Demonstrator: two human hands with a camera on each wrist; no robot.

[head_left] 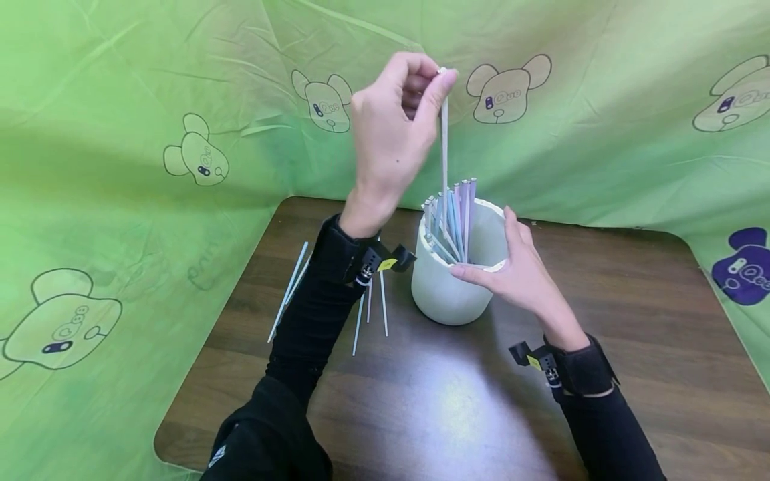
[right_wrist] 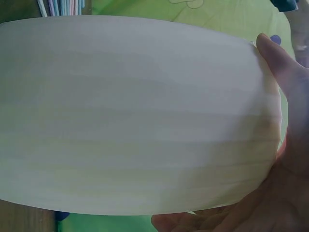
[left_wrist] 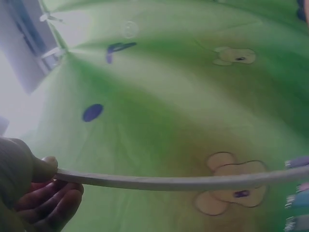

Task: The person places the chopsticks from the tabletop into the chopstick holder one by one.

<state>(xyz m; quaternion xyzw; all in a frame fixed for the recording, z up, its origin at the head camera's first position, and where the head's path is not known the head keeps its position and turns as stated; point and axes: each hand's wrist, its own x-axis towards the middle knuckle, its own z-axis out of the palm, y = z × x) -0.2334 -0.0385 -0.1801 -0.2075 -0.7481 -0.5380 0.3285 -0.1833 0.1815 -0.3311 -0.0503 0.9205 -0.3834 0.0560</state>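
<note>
My left hand is raised above a white round pot. Between thumb and fingertips it pinches the top end of a thin, pale stick, which hangs upright with its lower part among the other sticks. In the left wrist view this stick runs from the fingers across to the right edge. My right hand grips the pot's right side at the rim, with the thumb along the near edge. Pastel blue, pink and purple sticks lean in a bunch at the pot's left side.
Several loose thin sticks lie on the brown wooden table, left of the pot, partly hidden by my left forearm. A green cloth with printed animal heads hangs around the table's back and sides. Black wrist straps hold small cameras on both arms.
</note>
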